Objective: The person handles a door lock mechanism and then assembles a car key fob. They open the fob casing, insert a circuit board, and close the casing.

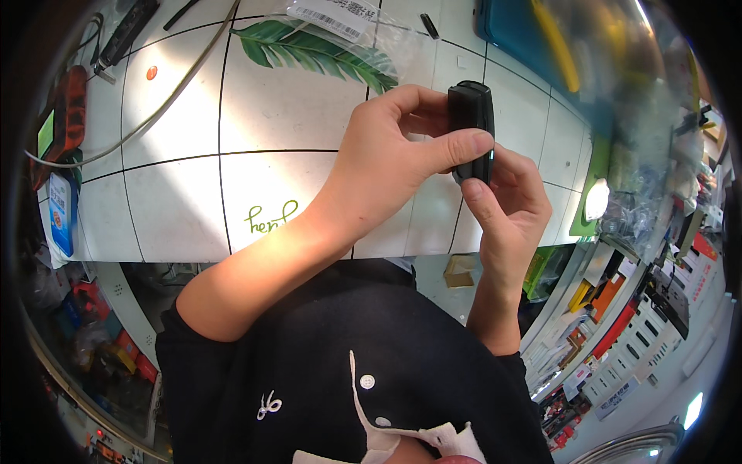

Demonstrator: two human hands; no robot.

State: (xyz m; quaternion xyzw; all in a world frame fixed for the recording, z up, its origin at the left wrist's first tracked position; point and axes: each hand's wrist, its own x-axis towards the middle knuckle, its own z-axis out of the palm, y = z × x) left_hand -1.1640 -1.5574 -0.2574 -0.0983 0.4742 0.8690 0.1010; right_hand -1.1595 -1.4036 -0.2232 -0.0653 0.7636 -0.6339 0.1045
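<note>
A small black device with a slim oblong body [470,110] is held upright between both hands, to the right of the middle. My left hand [400,133] grips it from the left, the thumb across its face and the fingers behind its upper part. Around its lower end are the thumb and fingers of my right hand [510,197]. A small light spot shows on the device's right edge. Its far side is hidden by the fingers.
Beyond my hands a clear plastic bag [400,58] with a label lies on the white tiled-pattern tabletop [278,110]. A cable [185,87] curves across the left. A blue case [516,35] lies at the upper right, and a blue packet [61,211] at the left edge.
</note>
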